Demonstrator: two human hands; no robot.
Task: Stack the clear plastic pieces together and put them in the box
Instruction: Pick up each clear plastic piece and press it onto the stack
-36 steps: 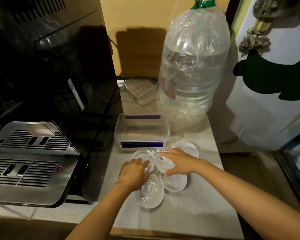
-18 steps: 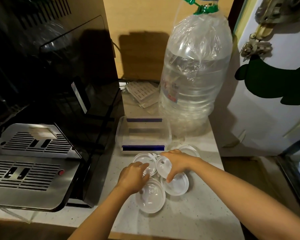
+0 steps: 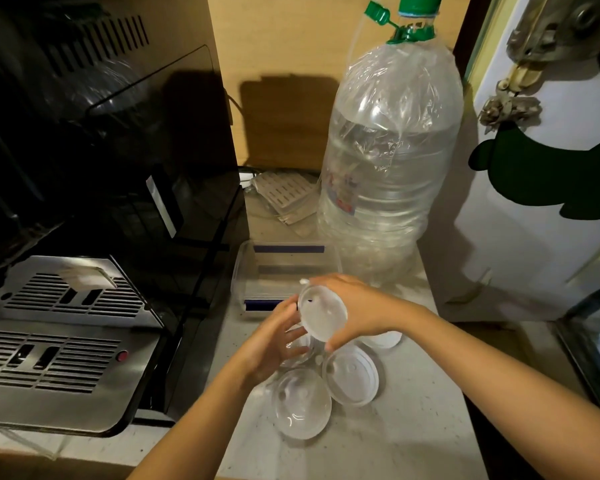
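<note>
My right hand (image 3: 357,306) holds one round clear plastic lid (image 3: 321,313) tilted on edge above the counter. My left hand (image 3: 274,341) is beside it with fingers spread, fingertips at the lid's left rim. Below lie more clear lids: one (image 3: 301,403) nearest me, one (image 3: 352,374) to its right, one partly hidden under my left hand (image 3: 300,355), and one (image 3: 385,339) mostly hidden behind my right wrist. The clear box (image 3: 284,271) with blue strips sits just beyond my hands, open on top.
A large water bottle (image 3: 388,161) with a green cap stands behind the box at right. A black and steel coffee machine (image 3: 66,323) fills the left side. The pale counter (image 3: 413,427) ends at a white wall on the right.
My right hand has picked one lid up off the counter and tilted it upright. My left hand rose from the lids to meet it. The camera view tilted up slightly.
</note>
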